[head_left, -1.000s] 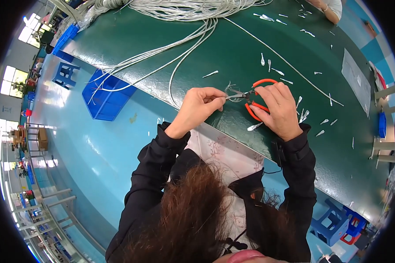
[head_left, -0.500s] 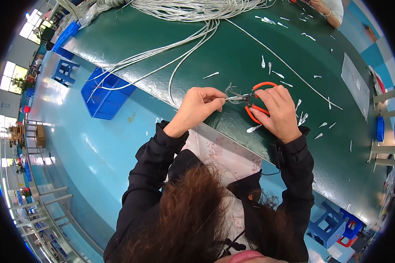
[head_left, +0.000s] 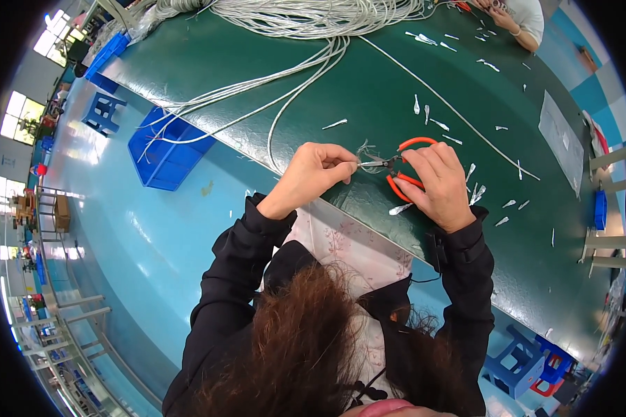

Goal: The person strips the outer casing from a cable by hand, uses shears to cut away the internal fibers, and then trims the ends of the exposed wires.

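- The left hand (head_left: 313, 174) is closed in a pinch, thumb and fingertips pressed on the end of a thin grey cable (head_left: 279, 121) just above the near edge of the green table (head_left: 368, 90).
- The right hand (head_left: 435, 182) is wrapped round the orange-handled cutters (head_left: 405, 167); the handles look squeezed most of the way together, though how far the blades have shut is too small to tell.
- The cutter tip points left and meets the cable end right at the left fingertips, where a small tuft of frayed strands (head_left: 364, 148) shows.
- Compared with a second ago, both hands sit in nearly the same spot over the table edge; the tool tip has stayed at the cable end, and only the grip seems a little tighter. Judged from that, the trimming of this one end is under way rather than finished.
- The cable runs away from the left hand up the table to a large bundle of grey cables (head_left: 306, 14) at the far side.
- Small white offcuts (head_left: 401, 208) lie scattered around the right hand.
- A blue crate (head_left: 163, 149) stands on the floor beside the table.
- Another person's forearm (head_left: 515, 24) rests at the far corner.
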Action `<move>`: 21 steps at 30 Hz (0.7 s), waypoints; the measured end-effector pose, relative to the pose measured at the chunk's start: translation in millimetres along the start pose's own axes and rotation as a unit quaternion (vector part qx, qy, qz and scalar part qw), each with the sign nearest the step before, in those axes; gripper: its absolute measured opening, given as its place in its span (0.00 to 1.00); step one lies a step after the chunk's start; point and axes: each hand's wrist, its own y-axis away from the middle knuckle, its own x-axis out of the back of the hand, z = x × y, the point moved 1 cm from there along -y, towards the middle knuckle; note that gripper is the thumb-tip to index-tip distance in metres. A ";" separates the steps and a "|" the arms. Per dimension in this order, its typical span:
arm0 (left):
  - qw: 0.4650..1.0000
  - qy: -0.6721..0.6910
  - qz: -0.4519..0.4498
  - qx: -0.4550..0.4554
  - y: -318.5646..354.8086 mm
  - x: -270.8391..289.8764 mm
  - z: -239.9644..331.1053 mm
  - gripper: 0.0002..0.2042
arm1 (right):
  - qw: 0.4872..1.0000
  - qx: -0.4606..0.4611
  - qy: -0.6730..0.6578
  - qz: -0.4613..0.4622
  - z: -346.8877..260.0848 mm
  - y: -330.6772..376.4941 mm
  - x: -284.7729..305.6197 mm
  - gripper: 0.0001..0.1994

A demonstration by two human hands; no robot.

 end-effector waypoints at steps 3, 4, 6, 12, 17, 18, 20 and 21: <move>1.000 0.011 -0.007 0.012 0.3 -0.4 6.0 0.08 | 1.000 0.000 0.000 -0.002 2.4 0.5 -0.4 0.22; 1.000 0.016 -0.010 0.019 -0.3 -0.4 7.9 0.08 | 1.000 -0.007 -0.014 0.003 4.2 1.2 -2.0 0.22; 1.000 0.014 -0.017 0.011 -3.5 -0.3 8.9 0.08 | 0.999 -0.018 -0.043 0.015 6.6 2.4 -5.0 0.21; 0.999 0.036 -0.023 0.016 0.5 2.5 5.1 0.07 | 0.993 -0.052 -0.102 0.022 4.6 3.4 -9.8 0.19; 0.998 0.058 -0.025 0.001 0.1 1.9 3.1 0.06 | 0.963 -0.144 -0.227 -0.006 2.8 9.1 -17.1 0.17; 0.998 0.064 -0.026 -0.004 -0.5 2.5 1.4 0.06 | 0.953 -0.166 -0.254 -0.013 2.6 9.4 -18.0 0.16; 0.997 0.075 -0.027 -0.012 -0.9 3.1 -2.0 0.06 | 0.942 -0.187 -0.278 -0.028 2.9 9.4 -18.3 0.16; 0.997 0.074 -0.027 -0.015 -1.6 4.4 -1.9 0.06 | 0.929 -0.208 -0.303 -0.043 4.2 8.0 -18.6 0.16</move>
